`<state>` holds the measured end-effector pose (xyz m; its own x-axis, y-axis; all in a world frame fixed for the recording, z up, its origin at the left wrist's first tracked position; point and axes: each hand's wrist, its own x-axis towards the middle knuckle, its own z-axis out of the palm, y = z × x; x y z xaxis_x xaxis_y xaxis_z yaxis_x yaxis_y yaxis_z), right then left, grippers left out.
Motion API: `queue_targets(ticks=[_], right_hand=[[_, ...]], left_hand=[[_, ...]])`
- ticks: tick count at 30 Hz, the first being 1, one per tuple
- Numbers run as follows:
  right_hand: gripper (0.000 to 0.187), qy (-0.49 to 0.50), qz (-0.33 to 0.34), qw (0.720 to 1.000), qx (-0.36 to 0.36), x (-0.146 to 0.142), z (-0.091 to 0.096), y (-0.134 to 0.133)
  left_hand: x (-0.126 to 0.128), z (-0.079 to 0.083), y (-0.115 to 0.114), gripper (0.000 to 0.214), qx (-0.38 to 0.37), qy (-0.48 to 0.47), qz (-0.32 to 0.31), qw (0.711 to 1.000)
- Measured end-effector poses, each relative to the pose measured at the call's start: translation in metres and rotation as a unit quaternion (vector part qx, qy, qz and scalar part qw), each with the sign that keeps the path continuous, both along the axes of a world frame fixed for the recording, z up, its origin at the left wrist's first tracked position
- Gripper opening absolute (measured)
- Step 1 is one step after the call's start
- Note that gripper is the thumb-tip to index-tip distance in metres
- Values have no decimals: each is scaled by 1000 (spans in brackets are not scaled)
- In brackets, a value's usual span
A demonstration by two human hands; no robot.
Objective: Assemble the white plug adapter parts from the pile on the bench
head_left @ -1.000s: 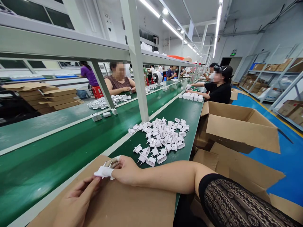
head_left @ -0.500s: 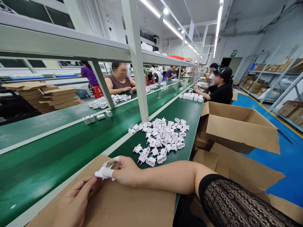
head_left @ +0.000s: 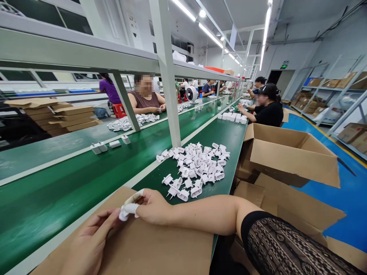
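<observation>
- Right hand: fingers curled and grasping a white plastic two-pin plug housing; the right forearm, in a black lace sleeve, lies across the near edge of the green conveyor belt.
- Left hand: fingers extended toward the housing, their tips at its lower end. Whether they grip it or only steady it cannot be told.
- Position of the held piece: between both hands, just above a brown cardboard sheet, with part of it hidden by the right fingers.
- Progress: one housing is in hand. A loose heap of white plug housings lies on the belt, well apart from the hands, and none of its pieces is touched. Farther along the belt, a row of white rectangular blocks stands near a co-worker's hands.
- Open carton: stands beside the belt's right edge; its interior is not visible from this view.
- Edges and room: the cardboard sheet spreads beneath both wrists and overlaps the belt. The belt runs on to the left of the sheet and forward to the heap. Cardboard carton flaps rise just below the right forearm, limiting that side.
</observation>
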<state>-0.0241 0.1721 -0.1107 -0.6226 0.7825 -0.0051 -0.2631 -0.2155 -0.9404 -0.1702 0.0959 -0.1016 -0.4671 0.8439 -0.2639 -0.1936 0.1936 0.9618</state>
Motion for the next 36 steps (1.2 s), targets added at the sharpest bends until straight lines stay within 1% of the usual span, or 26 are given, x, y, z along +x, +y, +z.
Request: queue_targets(ticks=[4, 6, 9, 12, 15, 18, 21, 28, 32, 36], right_hand=[[54, 32, -34, 999, 26, -6, -10, 1], [64, 28, -65, 997, 33, -7, -13, 1], [73, 12, -99, 995, 16, -7, -13, 3], [73, 7, -104, 995, -2, -7, -11, 6], [70, 9, -110, 994, -3, -6, -9, 7], [62, 10, -119, 993, -6, -5, -5, 6], [58, 6, -123, 992, -10, -4, -2, 5], [58, 1, -117, 993, -3, -3, -1, 1], [59, -1, -125, 992, -11, -5, -2, 4], [60, 15, -103, 994, -14, -3, 0, 9]], left_hand=[[0, -1, 0, 71, 11, 46, -19, 999], [-1, -2, -1, 68, 11, 57, -45, 997], [-4, -5, -2, 66, 9, 59, -77, 995], [-5, -8, -1, 69, 10, 63, -70, 996], [-7, -13, -1, 69, 15, 69, -63, 995], [-10, -17, 0, 68, 13, 81, -73, 994], [-13, -20, -1, 66, 8, 113, -85, 990], [-8, -14, -5, 68, 0, 177, -100, 979], [-9, -15, -4, 66, 8, 197, -121, 973], [-4, -12, -1, 63, 9, 196, -96, 976]])
